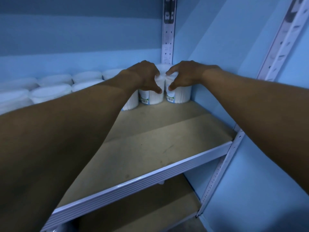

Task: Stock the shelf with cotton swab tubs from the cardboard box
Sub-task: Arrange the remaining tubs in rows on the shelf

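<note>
Blue-walled shelf (pixel 150 148) is approx half stocked w/ cotton swab tubs (pixel 50 92) at back-left, front bare, box unseen; left hand (pixel 143 76) fingers grip one tub (pixel 153 97), right hand (pixel 184 76) its neighbour (pixel 181 96), by the corner.

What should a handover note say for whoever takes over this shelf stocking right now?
Left hand: fingers and thumb closed around a cotton swab tub standing on the shelf.
Right hand: gripping the neighbouring tub, at the shelf's far right corner.
Both tubs are upright, side by side at the back, barcodes facing out.
Done: rows of tubs already fill the back of the shelf to the left.
Left: let go of this pair, then fill the bare front of the board. The cardboard box is not in view.
</note>
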The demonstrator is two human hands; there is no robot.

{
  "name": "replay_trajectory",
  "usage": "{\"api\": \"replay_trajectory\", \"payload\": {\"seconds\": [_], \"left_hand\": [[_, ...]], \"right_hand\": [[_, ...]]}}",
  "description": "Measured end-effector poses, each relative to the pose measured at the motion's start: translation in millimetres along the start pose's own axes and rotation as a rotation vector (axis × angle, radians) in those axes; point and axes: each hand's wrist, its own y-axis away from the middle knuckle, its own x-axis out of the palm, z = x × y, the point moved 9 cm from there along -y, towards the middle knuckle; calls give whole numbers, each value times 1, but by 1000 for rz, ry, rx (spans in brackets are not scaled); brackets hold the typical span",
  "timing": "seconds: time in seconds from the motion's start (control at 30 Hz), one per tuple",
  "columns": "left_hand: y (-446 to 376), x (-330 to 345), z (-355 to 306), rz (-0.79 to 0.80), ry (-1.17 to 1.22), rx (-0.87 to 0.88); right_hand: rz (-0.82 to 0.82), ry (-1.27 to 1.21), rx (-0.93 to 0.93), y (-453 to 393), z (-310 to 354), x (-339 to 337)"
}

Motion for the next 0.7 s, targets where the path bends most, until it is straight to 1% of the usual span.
{"api": "replay_trajectory", "payload": {"seconds": [0.4,0.53,0.7], "left_hand": [[26,-9,-21,34,19,39],[43,-12,-31,89,19,35],[64,-20,-41,168,-6,27]], "right_hand": [[65,9,7,42,-5,-9],[97,14,5,63,-4,-12],[95,6,9,88,-1,-16]]}}
